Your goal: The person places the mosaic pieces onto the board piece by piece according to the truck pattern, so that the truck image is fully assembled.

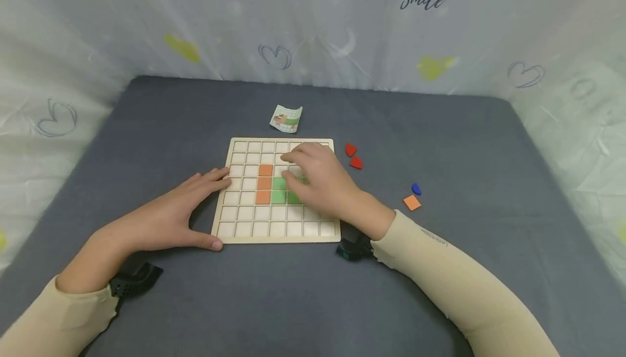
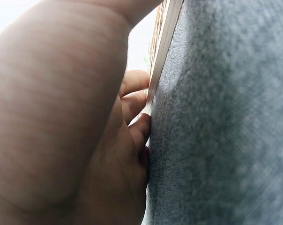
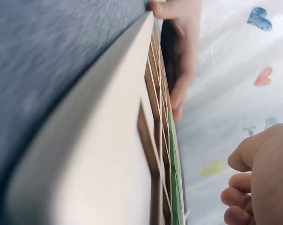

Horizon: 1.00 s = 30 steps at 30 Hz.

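A wooden grid board [image 1: 229, 239] lies flat on the dark table. Three orange square tiles [image 1: 264, 183] stand in a column in its cells, with green square tiles [image 1: 279, 190] beside them, partly covered by my right hand. My left hand [image 1: 161, 221] spreads along the board's left side, fingertips at that edge and thumb at the near left corner. Over the right part of the board is my right hand [image 1: 323, 177], thumb and index finger apart above the cells, no piece showing between them. In the right wrist view its fingers [image 3: 238, 197] bend loosely.
A small picture card [image 1: 286, 119] with a curled edge lies beyond the board. Two red pieces [image 1: 356, 162] sit off its right side. Farther right are a blue rounded piece [image 1: 416, 188] and an orange square tile [image 1: 412, 202]. A printed white curtain [image 1: 323, 20] hangs behind the table.
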{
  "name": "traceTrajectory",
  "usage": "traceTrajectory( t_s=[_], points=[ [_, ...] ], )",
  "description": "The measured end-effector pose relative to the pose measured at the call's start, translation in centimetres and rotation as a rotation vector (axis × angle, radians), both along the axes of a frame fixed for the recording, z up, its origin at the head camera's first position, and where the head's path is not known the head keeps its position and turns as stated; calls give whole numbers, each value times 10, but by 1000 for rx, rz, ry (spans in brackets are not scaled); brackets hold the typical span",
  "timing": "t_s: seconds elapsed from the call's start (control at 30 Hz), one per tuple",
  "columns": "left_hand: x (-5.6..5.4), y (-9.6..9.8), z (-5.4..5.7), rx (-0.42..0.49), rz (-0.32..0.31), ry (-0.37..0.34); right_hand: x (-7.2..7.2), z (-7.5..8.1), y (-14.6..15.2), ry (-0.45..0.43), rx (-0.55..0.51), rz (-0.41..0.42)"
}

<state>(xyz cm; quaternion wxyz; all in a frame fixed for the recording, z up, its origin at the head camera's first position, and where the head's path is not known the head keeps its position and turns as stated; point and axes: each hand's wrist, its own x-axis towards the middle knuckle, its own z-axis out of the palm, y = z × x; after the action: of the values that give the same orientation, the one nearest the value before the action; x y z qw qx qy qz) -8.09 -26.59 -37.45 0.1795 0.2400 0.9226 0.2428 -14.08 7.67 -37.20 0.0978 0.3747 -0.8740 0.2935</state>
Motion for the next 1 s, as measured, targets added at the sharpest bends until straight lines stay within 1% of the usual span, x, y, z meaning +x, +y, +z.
traceTrajectory(
  t_s=[0.13,0.37,0.57,0.7,0.8,1.0],
  points=[
    [2,-1,-2,6,2,2,2,0,16,-21,-28,-53],
    [2,0,0,2,12,-8,1,-2,54,-53,-68,-154],
    [2,-1,1,-2,15,-15,1,-4,77,-87,-48,-241],
    [1,-1,1,4,13,-10,2,-6,88,-110,-32,-274],
    [1,-2,0,1,19,-5,2,-8,94,-110,-37,-288],
    [0,-1,-2,3,16,-7,2,-13,104,-62,-40,-335]
  ],
)
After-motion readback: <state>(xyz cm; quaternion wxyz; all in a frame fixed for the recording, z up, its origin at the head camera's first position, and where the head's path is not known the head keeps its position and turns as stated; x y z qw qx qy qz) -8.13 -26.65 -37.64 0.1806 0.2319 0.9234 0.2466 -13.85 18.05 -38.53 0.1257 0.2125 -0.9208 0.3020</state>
